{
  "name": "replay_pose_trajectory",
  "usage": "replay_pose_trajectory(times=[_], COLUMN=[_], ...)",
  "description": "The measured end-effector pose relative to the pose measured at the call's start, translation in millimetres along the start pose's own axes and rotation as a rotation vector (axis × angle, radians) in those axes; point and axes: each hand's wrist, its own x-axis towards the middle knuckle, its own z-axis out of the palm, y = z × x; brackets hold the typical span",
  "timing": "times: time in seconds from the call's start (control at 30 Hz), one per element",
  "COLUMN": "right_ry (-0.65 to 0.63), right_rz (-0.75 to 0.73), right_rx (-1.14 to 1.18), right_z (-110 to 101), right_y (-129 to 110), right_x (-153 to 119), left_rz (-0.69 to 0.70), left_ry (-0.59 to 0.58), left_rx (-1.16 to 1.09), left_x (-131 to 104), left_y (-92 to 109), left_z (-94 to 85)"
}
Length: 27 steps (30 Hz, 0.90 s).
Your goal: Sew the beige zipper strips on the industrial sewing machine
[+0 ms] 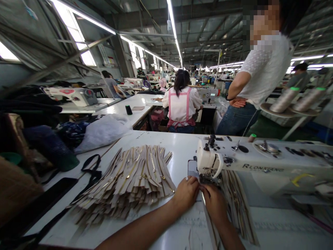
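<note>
My left hand (187, 193) is closed at the front of the white sewing machine (212, 158), a ring on one finger. Close against it, my right hand (213, 201) pinches the top end of a beige zipper (208, 215), whose strip hangs down toward me along the table. The fingertips of both hands meet just before the needle area, and the zipper's end is mostly hidden by them. Left of my hands lies a large fanned pile of beige zippers (140, 170) with gold teeth and pulls. Another bundle of zippers (235, 205) lies right of my right hand, partly under the machine arm.
A black strap (91, 170) and a white plastic bag (104, 130) lie on the left. Thread cones (286, 99) stand at the right. A seated person (182, 100) works ahead; another person (260, 73) stands at the right behind the machine.
</note>
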Motion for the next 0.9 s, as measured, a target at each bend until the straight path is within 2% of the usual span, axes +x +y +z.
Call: replay_pose_trajectory(times=[0.13,0.37,0.57,0.9], right_ry=[0.037,0.124,0.129,0.134], right_rz=[0.038,0.054,0.044,0.033], right_rx=[-0.068,-0.155,-0.171,-0.189], right_z=[1.3,3.4,4.3,4.6], right_y=[-1.5,-2.1,0.1,0.3], right_x=[0.2,-7.4,-6.2,-6.8], left_rz=[0.013,0.089,0.096,0.105], left_ry=[0.008,-0.069,-0.087,-0.05], left_rx=[0.014,0.041,0.02,-0.058], left_x=[-0.7,-0.2,0.1,4.5], left_y=[-0.7,0.2,-0.3,-2.4], left_z=[-1.5,-0.8,-0.6,3.1])
